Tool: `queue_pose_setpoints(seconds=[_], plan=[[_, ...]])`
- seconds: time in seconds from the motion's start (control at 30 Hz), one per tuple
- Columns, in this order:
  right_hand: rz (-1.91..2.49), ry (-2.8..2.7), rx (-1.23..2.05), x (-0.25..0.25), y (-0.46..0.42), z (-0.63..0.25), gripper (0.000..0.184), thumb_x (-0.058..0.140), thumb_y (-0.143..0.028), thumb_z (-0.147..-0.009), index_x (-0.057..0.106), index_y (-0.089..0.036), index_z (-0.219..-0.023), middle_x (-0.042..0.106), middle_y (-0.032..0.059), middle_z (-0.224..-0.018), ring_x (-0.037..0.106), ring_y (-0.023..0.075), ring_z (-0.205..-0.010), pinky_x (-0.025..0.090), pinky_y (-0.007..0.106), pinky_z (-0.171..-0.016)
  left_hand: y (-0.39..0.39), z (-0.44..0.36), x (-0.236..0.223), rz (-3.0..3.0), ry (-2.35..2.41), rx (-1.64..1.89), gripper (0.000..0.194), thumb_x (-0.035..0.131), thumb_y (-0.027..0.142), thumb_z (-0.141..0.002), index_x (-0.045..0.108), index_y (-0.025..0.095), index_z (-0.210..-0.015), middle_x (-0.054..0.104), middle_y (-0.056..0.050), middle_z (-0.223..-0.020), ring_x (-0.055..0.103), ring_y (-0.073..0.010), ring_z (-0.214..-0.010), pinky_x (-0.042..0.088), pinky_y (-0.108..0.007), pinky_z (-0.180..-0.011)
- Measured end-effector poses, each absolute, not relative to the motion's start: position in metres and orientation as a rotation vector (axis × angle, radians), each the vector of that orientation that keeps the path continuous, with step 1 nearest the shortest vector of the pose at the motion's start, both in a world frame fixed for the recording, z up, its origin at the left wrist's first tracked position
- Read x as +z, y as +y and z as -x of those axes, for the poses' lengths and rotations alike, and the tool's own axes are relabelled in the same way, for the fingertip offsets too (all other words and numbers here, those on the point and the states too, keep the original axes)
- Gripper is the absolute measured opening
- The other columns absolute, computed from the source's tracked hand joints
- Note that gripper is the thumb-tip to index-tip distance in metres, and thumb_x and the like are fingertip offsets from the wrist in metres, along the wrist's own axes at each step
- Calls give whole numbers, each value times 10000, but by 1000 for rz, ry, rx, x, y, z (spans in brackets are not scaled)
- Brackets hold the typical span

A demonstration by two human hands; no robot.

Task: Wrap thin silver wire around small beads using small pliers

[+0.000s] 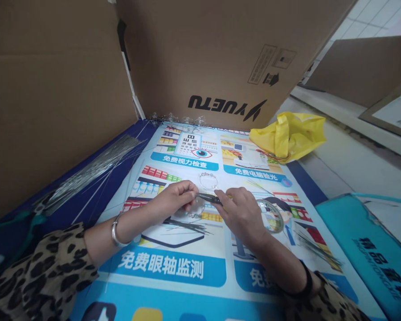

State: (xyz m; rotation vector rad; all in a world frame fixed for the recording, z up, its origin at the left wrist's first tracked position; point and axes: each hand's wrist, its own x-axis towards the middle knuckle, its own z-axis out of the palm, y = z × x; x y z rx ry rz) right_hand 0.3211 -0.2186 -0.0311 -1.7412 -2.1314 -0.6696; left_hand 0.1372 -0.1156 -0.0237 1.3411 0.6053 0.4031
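Note:
My right hand (242,209) is closed around a pair of dark-jawed pliers (209,198). The jaws point left and meet the fingertips of my left hand (180,196). Those fingers are pinched on a thin beaded wire bracelet (194,213), whose loop shows faintly below them. Just beyond the hands, a second beaded bracelet (208,180) lies on the printed sheet. Dark cut wires (187,225) lie under my left wrist. A clear round ring, perhaps a roll of tape or a dish (276,217), sits beside my right hand, partly covered by it.
A large bundle of thin wires (93,167) lies at left, near green-handled cutters (30,218). Several wire pieces (177,119) line the back by the cardboard box (200,58). A yellow bag (289,136) and a teal bag (364,249) are at right, with more wires (316,247).

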Motion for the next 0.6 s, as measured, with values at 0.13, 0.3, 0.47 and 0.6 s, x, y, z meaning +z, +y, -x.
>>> queue_pose_setpoints(seconds=[0.13,0.3,0.47,0.6], plan=[[1754,-2145,-642,-32,-218,-322,256,486,-300,-871,595,-167,-1060,579,82,-820,471,196,-770,367,330,-706,-116,-136,-23,-1331,591,410,191,560,342,-771,486,165,-766,514,30,-650,442,-62,-509,298,-207,-499],[1724,-2098,-482,-36,-217,-322,236,513,-312,-860,613,-161,-1011,591,69,-804,507,185,-788,399,305,-714,-116,-136,-22,-1311,584,390,190,569,330,-772,493,157,-759,514,30,-634,455,-63,-517,301,-201,-500],[1694,-2061,-377,-40,-216,-321,217,522,-299,-856,621,-153,-983,607,71,-818,533,181,-812,423,293,-732,-113,-135,-27,-1268,555,348,186,549,321,-794,503,148,-745,535,21,-618,483,-73,-534,359,-213,-550],[1683,-2062,-343,-41,-216,-321,220,509,-317,-863,623,-160,-967,619,70,-810,547,181,-816,433,294,-740,-109,-134,-31,-1261,528,322,202,544,338,-804,524,142,-760,555,13,-628,491,-76,-534,367,-219,-558]])
